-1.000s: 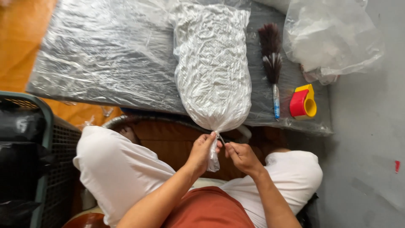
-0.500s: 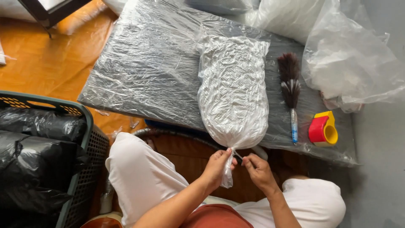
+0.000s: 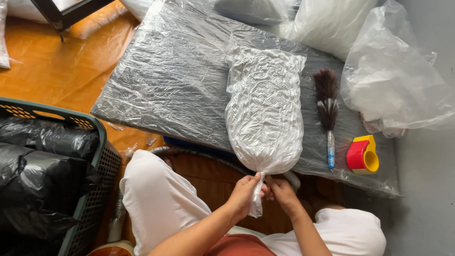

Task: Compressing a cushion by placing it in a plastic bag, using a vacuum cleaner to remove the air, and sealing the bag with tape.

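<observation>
Crinkled clear plastic bag stuffed with white filling [image 3: 264, 111] is lying lengthwise on the film-wrapped dark board, its gathered neck hanging over the near edge into my hands. Compared with half a second ago, my head has been tipping so the board and bag are sitting larger and more centred in view, while my hands are staying at the same twisted neck. My left hand [image 3: 244, 192] is pinching the neck, fingers clamped together round the thin tail of plastic; my right hand [image 3: 281, 190] is pressing in just beside it, fingertips closed on the same twist. The bag is looking puffy, wrinkled and glossy. The flat dark board wrapped in shiny stretch film [image 3: 170, 80] is resting low over an orange floor [image 3: 57, 71]. To the right of the bag a feather duster with dark plumes and a clear blue handle [image 3: 328, 114] is lying, and near it a red and yellow tape dispenser [image 3: 362, 155]. A loose clear plastic bag [image 3: 398, 80] is slumping at the board's far right corner. At my left a green mesh basket [image 3: 92, 156] is holding black plastic bags [image 3: 38, 175].
</observation>
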